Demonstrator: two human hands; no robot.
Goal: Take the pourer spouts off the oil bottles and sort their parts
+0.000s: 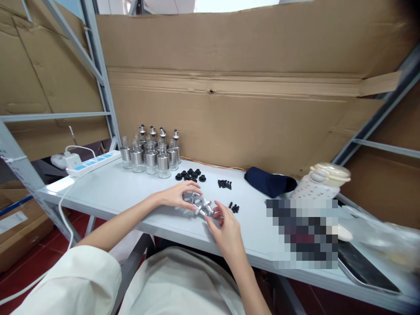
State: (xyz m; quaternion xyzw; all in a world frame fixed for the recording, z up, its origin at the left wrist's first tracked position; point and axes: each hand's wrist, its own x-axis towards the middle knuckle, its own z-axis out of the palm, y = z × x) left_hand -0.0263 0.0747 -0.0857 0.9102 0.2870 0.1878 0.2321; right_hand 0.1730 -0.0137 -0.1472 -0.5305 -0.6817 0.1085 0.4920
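A small pile of silver metal pourer tops lies on the table near its front edge. From the left, my left hand curves over the pile with its thumb and fingers apart, touching its edge. My right hand is at the pile's right side, its thumb and fingers parted beside the nearest pieces. Neither hand visibly grips a piece. Just behind the pile sit several round black stoppers. To the right are a row of small black tubes and a cluster of smaller black caps.
Glass bottles with steel sleeves stand at the back left, some with pourers fitted. A power strip lies at the left end. On the right are a dark blue cap, a dotted bottle, and a phone. Cardboard walls the back.
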